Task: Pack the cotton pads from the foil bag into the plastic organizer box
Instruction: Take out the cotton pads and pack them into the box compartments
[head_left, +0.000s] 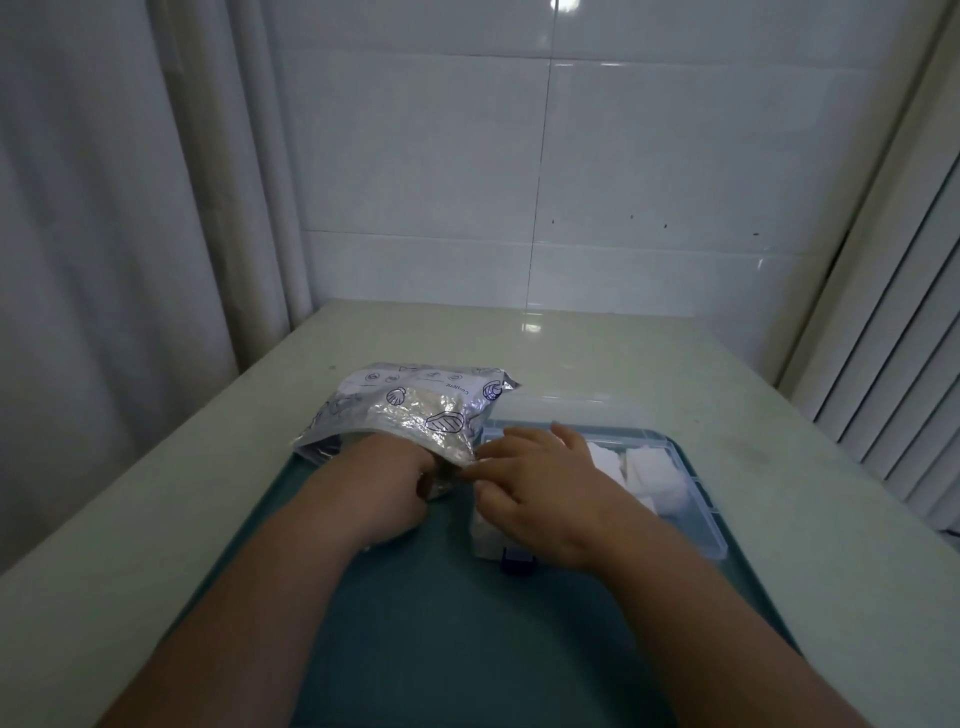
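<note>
The foil bag (415, 410) lies on its side just left of the plastic organizer box (696, 501), touching its left end. The bag's open mouth faces the person.

The left hand (384, 488) is pushed into the mouth of the bag. Its fingers are hidden inside, so I cannot tell if they are apart or closed on anything. The right hand (545, 483) reaches across the left part of the box and pinches the edge of the bag's mouth, holding it open.

Some white cotton pads (649, 467) already sit in the right part of the box. More pads look like they are inside the bag, but the foil hides them.

The box and the near end of the bag rest on a teal tray (441, 623), which sits on the table (571, 353).

I think the step now is getting more pads out of the bag. Next, the left hand needs to grab a small bunch, pull it out without tearing or spilling, and carry it to the right, into the box. The right hand should keep the bag from sliding.
</note>
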